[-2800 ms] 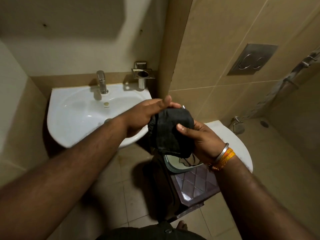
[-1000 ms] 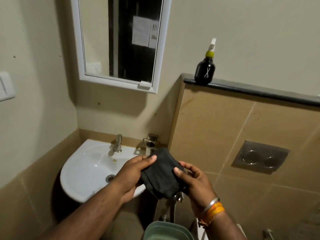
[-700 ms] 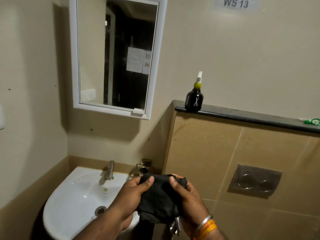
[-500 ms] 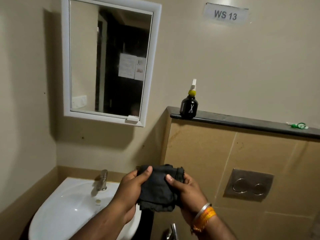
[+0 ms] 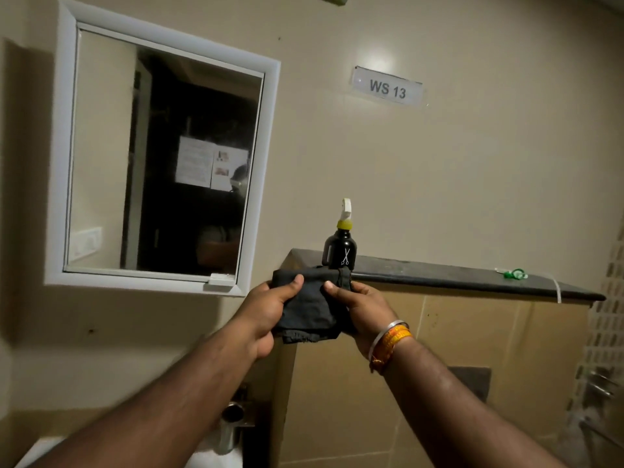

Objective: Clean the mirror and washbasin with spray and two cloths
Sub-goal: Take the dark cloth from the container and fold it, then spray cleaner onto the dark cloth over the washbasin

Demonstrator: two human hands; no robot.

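Both hands hold a folded dark grey cloth [image 5: 309, 307] at chest height in front of the wall. My left hand [image 5: 266, 310] grips its left side, my right hand [image 5: 363, 309] its right side. Just behind the cloth a black spray bottle [image 5: 341, 253] with a yellow collar and white nozzle stands upright on the left end of a dark stone ledge [image 5: 456, 276]. The white-framed mirror [image 5: 162, 163] hangs on the wall to the upper left. Only a sliver of the white washbasin [image 5: 37, 450] shows at the bottom left, under my left forearm.
A sign reading WS 13 [image 5: 387, 89] is fixed to the wall above the ledge. A small green object [image 5: 515, 273] lies further right on the ledge. A metal holder [image 5: 234, 423] is mounted below the mirror, and a flush plate [image 5: 472, 383] is partly hidden by my right arm.
My view has tilted up from the basin to the mirror and ledge. Both hands have risen with the cloth, to just in front of the spray bottle.
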